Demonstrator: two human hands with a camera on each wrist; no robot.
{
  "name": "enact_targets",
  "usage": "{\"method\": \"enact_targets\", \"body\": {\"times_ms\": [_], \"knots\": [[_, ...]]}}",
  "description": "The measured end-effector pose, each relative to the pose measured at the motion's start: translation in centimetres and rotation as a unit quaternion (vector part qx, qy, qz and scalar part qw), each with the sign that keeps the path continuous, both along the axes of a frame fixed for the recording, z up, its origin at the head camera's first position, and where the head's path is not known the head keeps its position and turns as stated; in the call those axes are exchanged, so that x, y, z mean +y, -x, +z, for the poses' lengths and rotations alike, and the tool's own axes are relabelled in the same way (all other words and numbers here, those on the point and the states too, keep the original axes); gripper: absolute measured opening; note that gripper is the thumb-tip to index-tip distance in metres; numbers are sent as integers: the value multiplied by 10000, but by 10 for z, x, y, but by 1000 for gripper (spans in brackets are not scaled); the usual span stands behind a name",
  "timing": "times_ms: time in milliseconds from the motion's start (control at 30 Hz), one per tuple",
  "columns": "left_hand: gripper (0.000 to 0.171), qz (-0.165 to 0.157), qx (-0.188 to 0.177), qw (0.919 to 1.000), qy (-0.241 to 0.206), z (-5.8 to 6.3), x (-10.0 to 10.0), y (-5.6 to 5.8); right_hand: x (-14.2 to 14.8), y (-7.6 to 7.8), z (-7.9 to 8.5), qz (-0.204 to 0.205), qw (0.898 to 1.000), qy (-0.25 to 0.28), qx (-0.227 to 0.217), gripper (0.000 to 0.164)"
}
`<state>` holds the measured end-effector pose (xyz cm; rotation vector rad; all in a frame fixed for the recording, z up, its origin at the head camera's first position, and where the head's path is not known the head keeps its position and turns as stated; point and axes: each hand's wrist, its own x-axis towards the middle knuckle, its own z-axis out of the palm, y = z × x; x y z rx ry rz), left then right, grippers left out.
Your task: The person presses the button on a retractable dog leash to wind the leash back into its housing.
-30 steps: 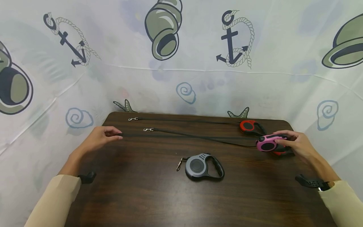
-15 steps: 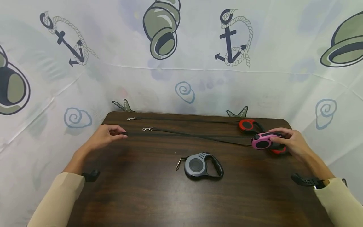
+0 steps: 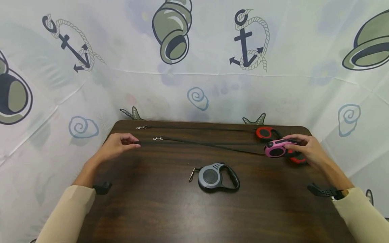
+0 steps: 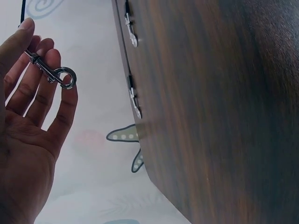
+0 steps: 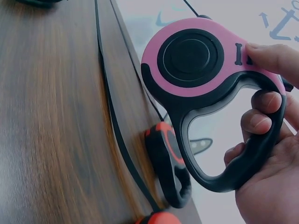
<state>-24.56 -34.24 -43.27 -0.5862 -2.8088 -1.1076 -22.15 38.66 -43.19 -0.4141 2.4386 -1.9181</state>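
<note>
My left hand (image 3: 120,146) pinches the strap end of a retractable dog leash by finger and thumb. In the left wrist view its metal snap clip (image 4: 58,75) hangs across the fingers. My right hand (image 3: 308,150) grips the black loop handle of the pink leash (image 5: 189,58), its thumb on the casing. A thin dark strap (image 3: 200,144) runs between both hands above the table. Below and behind the pink casing lie two red leashes, the rear one (image 3: 264,132) fully visible and the front one (image 3: 298,158) partly hidden.
A grey leash (image 3: 210,177) with its clip (image 3: 191,175) beside it lies mid-table. Two straps from the red leashes stretch leftward, ending in a rear clip (image 3: 141,127) and a front clip (image 3: 158,138). Patterned cloth (image 3: 225,98) rises behind the brown table (image 3: 170,212).
Both hands have moved toward each other: the left hand to the right with the strap end, the right hand to the left with the pink leash. The leashes on the table stay put.
</note>
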Motion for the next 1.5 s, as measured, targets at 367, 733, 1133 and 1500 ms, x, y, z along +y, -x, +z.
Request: {"method": "enact_targets", "body": {"times_ms": [367, 733, 1133, 1500], "knots": [[12, -127, 173, 9997, -64, 2, 13, -2, -14, 4, 0, 32, 9982, -580, 149, 25], [10, -139, 117, 9998, 29, -3, 23, 1, -30, 1, -1, 57, 9973, -724, 86, 28], [9, -209, 207, 9995, -78, -1, 35, 3, -41, 4, -1, 227, 9985, -446, 202, 26], [11, -273, 290, 9991, -122, -1, 49, 4, -50, 4, -2, 277, 9993, -223, 76, 28]]}}
